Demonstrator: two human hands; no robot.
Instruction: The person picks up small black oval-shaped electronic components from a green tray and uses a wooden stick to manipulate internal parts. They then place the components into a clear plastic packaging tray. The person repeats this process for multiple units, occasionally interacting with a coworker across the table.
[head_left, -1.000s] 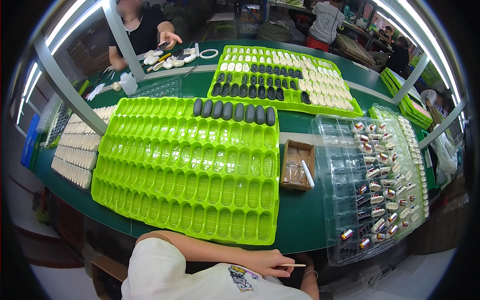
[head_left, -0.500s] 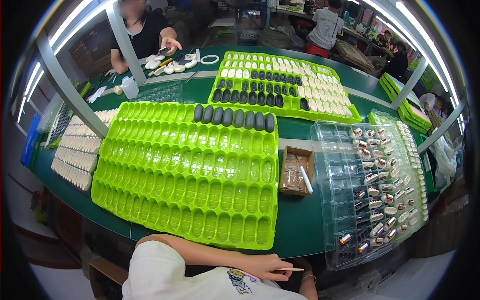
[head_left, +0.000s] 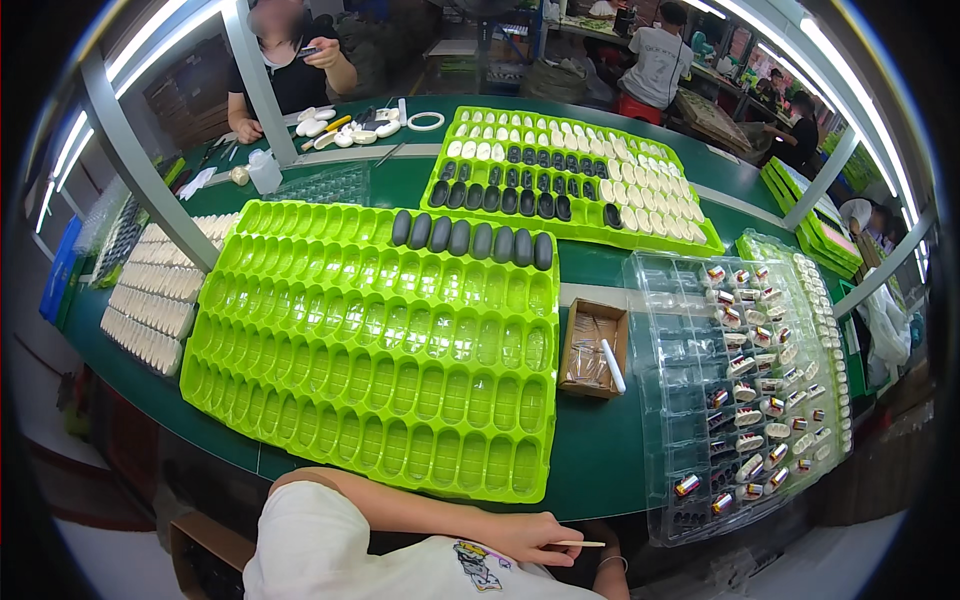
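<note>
Green workbench (head_left: 600,480): runs under the front green tray (head_left: 370,330) and beyond it on every side but the near one.
Front green tray: the landmark; mostly vacant oval pockets, probably shaped to keep pieces apart.
Clear tray (head_left: 682,380): right of the landmark; white pieces and shiny cylinders fill its right-hand part.
Far green tray (head_left: 590,228): behind the landmark, holding white and black pieces in rows.
Grey post (head_left: 150,190): slants past the landmark's left edge, hiding part of the white pieces (head_left: 150,300) there.
Cardboard box (head_left: 585,388): between landmark and clear tray, taking up that gap.
Left hand (head_left: 545,540): below the landmark's near right corner, fingers curled closely around a thin stick.
Right hand: beyond the banded right wrist (head_left: 613,578), lost in shadow; finger state cannot be told.
Dark shells (head_left: 481,242): eight, in the landmark's far row, toward its right end.
White tube (head_left: 613,366): right of the landmark, leaning across the box's rim.
Thin stick (head_left: 582,544): below the landmark, pointing right; the grip seems meant to leave its end free.
</note>
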